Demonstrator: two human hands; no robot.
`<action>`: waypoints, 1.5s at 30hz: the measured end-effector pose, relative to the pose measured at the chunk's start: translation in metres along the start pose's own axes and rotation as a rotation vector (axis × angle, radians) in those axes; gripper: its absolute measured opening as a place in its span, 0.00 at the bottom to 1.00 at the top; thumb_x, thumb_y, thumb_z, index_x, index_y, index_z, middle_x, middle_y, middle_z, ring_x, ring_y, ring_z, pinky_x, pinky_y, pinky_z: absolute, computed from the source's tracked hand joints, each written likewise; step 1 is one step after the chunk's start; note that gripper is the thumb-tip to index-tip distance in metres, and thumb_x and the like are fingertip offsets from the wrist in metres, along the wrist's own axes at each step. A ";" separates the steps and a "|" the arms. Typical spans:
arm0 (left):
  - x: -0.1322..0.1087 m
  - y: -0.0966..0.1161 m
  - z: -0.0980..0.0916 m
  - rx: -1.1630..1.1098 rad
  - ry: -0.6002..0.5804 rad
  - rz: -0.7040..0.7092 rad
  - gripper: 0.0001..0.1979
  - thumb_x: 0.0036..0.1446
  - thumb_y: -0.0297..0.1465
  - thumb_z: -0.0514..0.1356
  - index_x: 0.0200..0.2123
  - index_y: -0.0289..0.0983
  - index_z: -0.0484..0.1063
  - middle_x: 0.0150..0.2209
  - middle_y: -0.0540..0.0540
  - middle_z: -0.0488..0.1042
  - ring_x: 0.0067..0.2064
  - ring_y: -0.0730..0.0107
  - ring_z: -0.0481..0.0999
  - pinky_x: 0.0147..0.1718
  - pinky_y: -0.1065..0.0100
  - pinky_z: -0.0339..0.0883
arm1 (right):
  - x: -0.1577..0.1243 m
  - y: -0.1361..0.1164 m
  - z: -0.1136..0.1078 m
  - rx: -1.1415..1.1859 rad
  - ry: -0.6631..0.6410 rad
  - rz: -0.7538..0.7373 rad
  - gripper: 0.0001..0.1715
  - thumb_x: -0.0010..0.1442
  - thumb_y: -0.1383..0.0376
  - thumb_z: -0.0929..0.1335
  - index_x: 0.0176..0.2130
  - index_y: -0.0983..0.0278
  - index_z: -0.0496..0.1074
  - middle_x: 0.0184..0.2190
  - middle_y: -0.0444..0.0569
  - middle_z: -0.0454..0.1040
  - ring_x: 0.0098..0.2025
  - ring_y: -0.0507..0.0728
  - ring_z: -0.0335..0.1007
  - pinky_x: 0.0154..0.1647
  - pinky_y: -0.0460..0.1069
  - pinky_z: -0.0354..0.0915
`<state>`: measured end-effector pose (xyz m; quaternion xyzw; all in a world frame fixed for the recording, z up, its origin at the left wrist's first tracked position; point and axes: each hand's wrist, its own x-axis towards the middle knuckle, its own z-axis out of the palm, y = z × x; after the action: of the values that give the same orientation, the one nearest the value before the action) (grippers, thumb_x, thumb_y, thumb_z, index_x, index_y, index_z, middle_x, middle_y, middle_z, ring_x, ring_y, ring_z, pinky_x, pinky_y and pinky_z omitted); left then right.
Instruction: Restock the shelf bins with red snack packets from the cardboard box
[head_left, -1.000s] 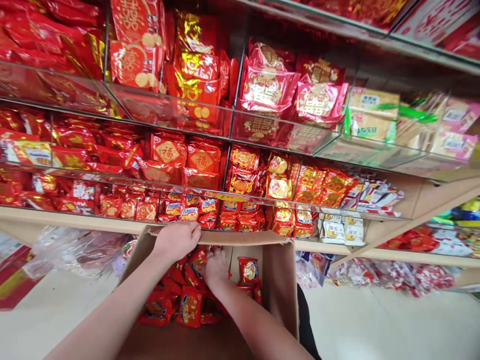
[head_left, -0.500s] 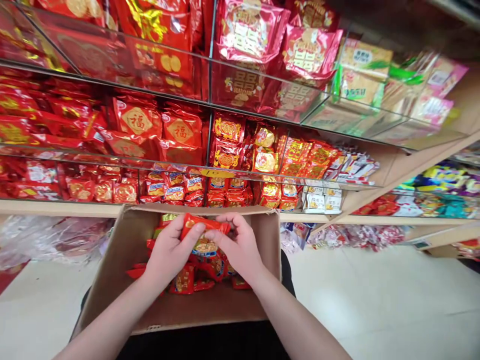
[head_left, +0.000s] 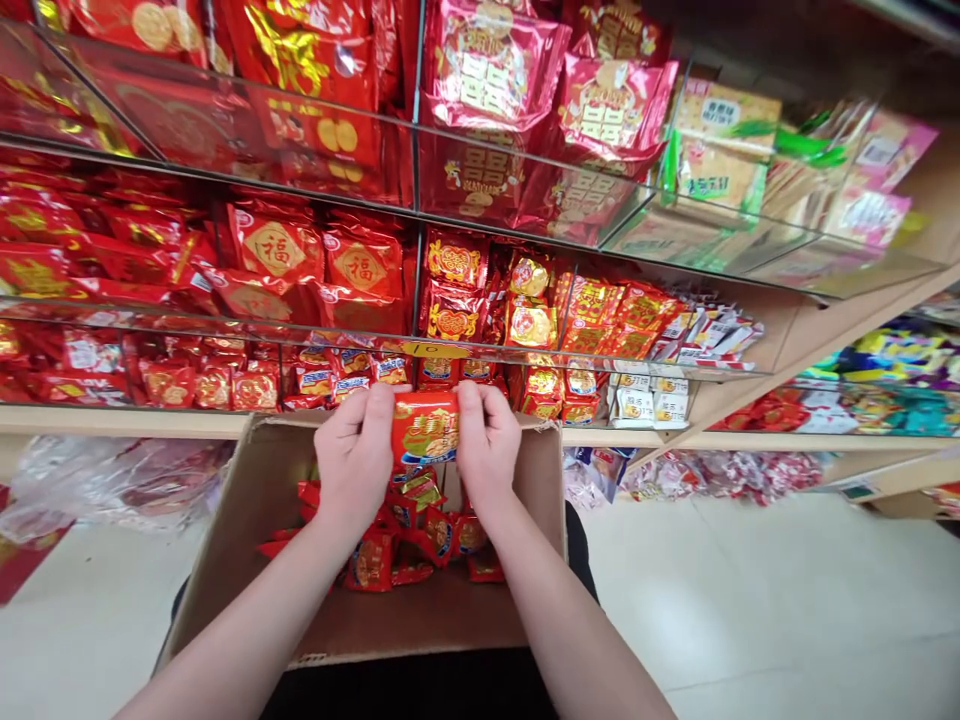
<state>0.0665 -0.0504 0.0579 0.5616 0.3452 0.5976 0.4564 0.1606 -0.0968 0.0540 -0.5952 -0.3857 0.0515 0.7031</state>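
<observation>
My left hand (head_left: 355,457) and my right hand (head_left: 487,447) together grip a stack of small red snack packets (head_left: 425,427), one hand at each side. They hold it just above the far rim of an open cardboard box (head_left: 247,530). Several more red packets (head_left: 405,545) lie loose inside the box. Right ahead, the lowest shelf bin (head_left: 450,372) is packed with similar small red packets behind a clear front panel.
Tiered shelves with clear dividers hold red and gold snack bags (head_left: 360,265), pink bags (head_left: 487,70) and white packets (head_left: 645,405). A clear plastic bag (head_left: 112,480) lies on the floor at left. More wrapped sweets (head_left: 720,470) sit under the shelf at right.
My hands went from digging in the box to lifting a stack of red packets, raising it and turning it flat-faced toward the lowest shelf. My view tilted down.
</observation>
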 end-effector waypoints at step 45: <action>-0.006 -0.023 0.002 0.264 -0.189 -0.005 0.16 0.60 0.40 0.45 0.25 0.38 0.61 0.20 0.52 0.67 0.22 0.74 0.67 0.21 0.72 0.62 | -0.015 0.029 -0.003 0.602 0.036 0.619 0.18 0.53 0.51 0.66 0.26 0.63 0.62 0.17 0.37 0.66 0.18 0.48 0.59 0.20 0.44 0.55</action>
<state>0.0717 -0.0484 0.0346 0.6695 0.3779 0.4905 0.4104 0.1632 -0.0987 0.0217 -0.4518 -0.1442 0.3598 0.8035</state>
